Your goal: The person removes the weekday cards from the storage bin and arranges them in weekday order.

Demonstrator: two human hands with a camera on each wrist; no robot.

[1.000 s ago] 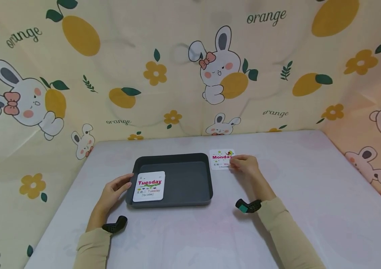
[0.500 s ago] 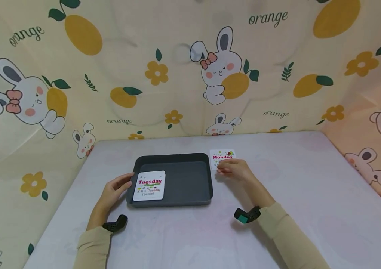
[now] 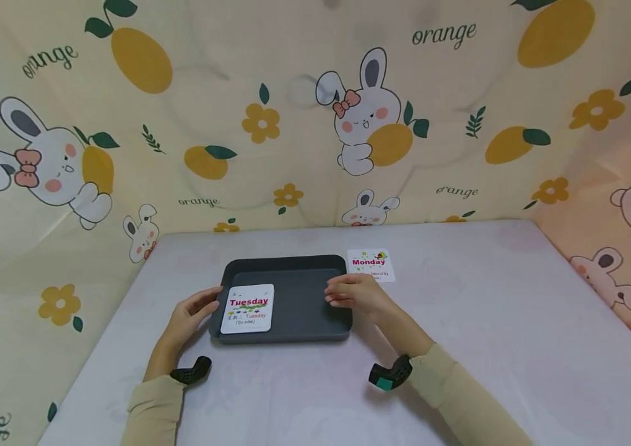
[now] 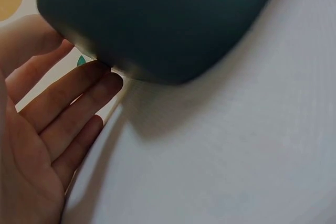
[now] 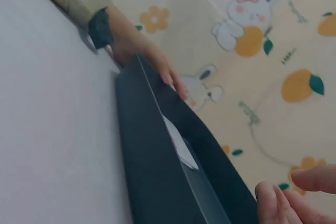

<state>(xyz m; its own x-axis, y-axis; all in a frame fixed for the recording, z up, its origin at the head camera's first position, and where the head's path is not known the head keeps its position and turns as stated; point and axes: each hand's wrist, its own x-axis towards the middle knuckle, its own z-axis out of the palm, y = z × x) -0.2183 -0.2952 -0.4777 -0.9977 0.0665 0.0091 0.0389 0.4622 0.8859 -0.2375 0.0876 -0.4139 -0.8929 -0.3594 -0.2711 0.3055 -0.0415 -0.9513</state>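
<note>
— Two cards, is that right? Where do they lie?

— Yes. The Tuesday card [image 3: 247, 309] leans face up in the near left corner of the dark grey tray [image 3: 304, 266], its lower edge resting over the rim. The Monday card [image 3: 371, 265] lies flat on the pale desk [image 3: 516, 310], just beside the tray's far right corner and outside it.

— And the left hand?

— The left hand [image 3: 187, 319] sits at the tray's left side, fingers [image 4: 79, 93] straight and loose. The left wrist view shows their tips touching the tray's rounded outer corner; they grip nothing.

— What about the right hand?

— The right hand [image 3: 356, 294] hovers over the tray's right edge, palm down, near the Monday card but apart from it. Its fingers [image 5: 273, 200] are gently bent and empty. In the right wrist view the tray's long wall runs away from them, with the Tuesday card seen edge-on inside.

— Anything else around?

— Both sleeves are beige, each wrist carries a small black device, and a cloth backdrop [image 3: 126, 155] printed with rabbits and oranges stands behind the desk.
</note>
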